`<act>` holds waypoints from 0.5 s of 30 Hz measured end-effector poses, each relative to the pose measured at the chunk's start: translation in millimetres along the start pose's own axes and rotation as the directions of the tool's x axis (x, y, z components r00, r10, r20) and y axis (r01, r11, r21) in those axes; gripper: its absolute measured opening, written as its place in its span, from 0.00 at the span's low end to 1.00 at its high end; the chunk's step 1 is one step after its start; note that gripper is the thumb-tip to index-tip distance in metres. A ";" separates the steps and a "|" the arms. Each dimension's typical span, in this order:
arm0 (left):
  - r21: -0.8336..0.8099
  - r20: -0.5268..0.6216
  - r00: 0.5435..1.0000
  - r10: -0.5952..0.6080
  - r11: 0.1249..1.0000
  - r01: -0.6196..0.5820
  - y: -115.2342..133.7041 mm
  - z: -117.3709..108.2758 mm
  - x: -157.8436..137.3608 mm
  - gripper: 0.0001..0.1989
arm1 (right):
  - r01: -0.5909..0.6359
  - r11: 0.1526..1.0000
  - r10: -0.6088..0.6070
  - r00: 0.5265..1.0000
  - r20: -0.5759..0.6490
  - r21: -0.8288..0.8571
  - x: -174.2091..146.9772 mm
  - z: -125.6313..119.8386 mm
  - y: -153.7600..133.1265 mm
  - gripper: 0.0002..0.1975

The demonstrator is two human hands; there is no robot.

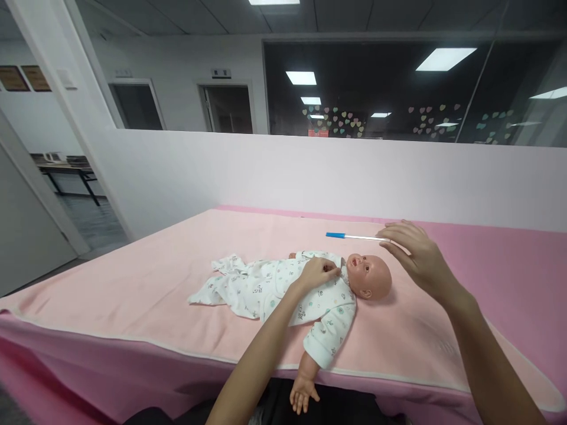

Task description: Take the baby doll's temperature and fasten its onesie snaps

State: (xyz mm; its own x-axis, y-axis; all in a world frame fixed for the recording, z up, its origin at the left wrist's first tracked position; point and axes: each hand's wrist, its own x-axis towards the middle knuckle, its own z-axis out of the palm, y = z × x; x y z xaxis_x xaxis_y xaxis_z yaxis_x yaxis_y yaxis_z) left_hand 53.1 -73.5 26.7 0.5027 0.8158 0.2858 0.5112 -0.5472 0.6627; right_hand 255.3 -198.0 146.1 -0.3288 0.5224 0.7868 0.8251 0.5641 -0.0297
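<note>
**Stick in the right hand, left hand on the doll's chest**

A baby doll (283, 280) lies face up on a peach-pink blanket (133, 283), its head toward the right and its legs toward the left. It wears a white suit (250, 289) with a small print, and the empty-looking ends of the legs lie loose on the blanket. The doll's near arm stretches out toward the person, its bare hand (303, 394) reaching past the table's near edge. Its far arm is mostly hidden behind the body.

The left hand (316, 273) rests on the upper chest, just below the collar, with the fingers curled in; whether they pinch any cloth, I cannot tell. The right hand (414, 254) is just past the doll's head, its fingers narrowed together on the white end of a thin stick (335, 235). The stick points left, nearly level, with its blue end farthest from the hand, on the far side of the doll's head and shoulder and apart from them.

A brighter pink cloth (514, 277) shows under the blanket at the right and along the near edge. Behind stands a low white wall (354, 177), with a dark window (376, 71) above it and coloured hearts (348, 123) showing in the glass. A side table (66, 168) shows through the doorway at left.
</note>
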 end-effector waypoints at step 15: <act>-0.024 -0.033 0.998 0.055 0.998 -0.056 -1.4 1.2 1.2 0.17 | -0.190 0.923 0.199 0.980 0.007 0.334 -21.1 25.1 -12.3 0.13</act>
State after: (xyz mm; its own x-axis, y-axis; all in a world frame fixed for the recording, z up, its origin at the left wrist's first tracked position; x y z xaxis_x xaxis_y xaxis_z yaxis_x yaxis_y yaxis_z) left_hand 53.8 -72.0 25.3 0.5066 0.7904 0.3445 0.4654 -0.5870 0.6624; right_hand 240.5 -199.9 114.4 -0.1612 0.6290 0.7605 0.6713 0.6348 -0.3827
